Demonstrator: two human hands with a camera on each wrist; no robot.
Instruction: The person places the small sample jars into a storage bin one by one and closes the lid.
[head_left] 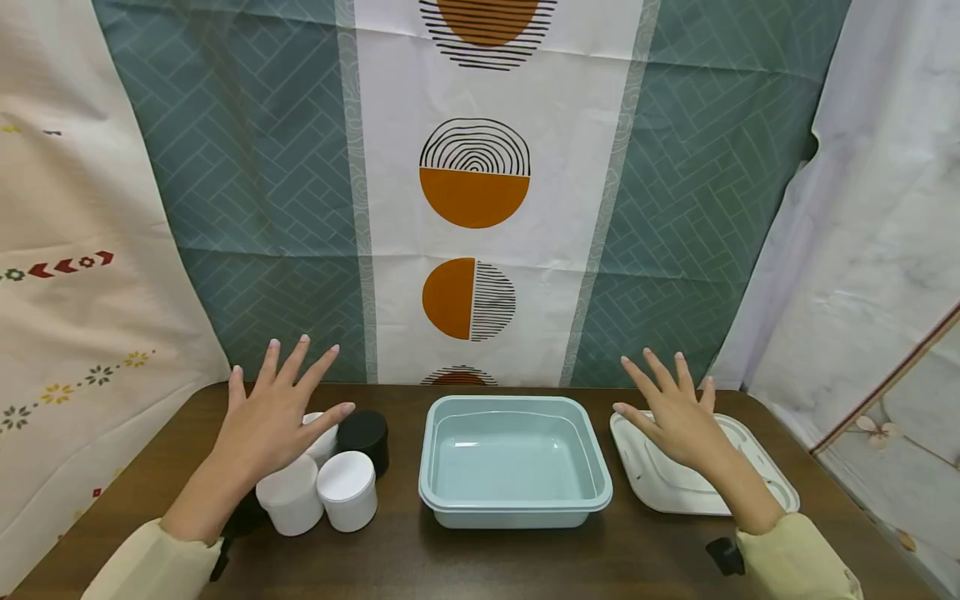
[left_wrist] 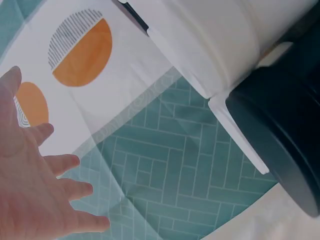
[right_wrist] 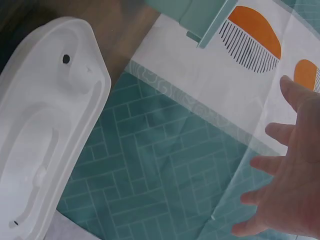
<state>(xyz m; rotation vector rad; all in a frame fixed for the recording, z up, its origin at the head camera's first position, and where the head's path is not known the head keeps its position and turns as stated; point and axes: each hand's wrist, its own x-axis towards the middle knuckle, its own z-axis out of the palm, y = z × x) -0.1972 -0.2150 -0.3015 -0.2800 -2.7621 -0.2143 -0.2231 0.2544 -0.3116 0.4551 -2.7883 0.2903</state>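
My left hand (head_left: pixel 272 417) is held with fingers spread above a group of lidded jars at the left. Among them are a front white jar (head_left: pixel 348 492), another white jar (head_left: pixel 291 497) beside it and a black-lidded jar (head_left: pixel 363 437) behind. In the left wrist view the black jar (left_wrist: pixel 280 135) and white jars loom close at the right. Over the white lid (head_left: pixel 731 467) at the right, my right hand (head_left: pixel 678 421) hovers with its fingers spread too. Between the hands stands a pale blue plastic basin (head_left: pixel 517 458). Neither hand holds anything.
The dark wooden table (head_left: pixel 405 567) carries all these things. A patterned cloth (head_left: pixel 480 250) hangs behind its far edge, with a cream cloth (head_left: pixel 90 333) at the left and a marbled white cloth (head_left: pixel 862 250) at the right.
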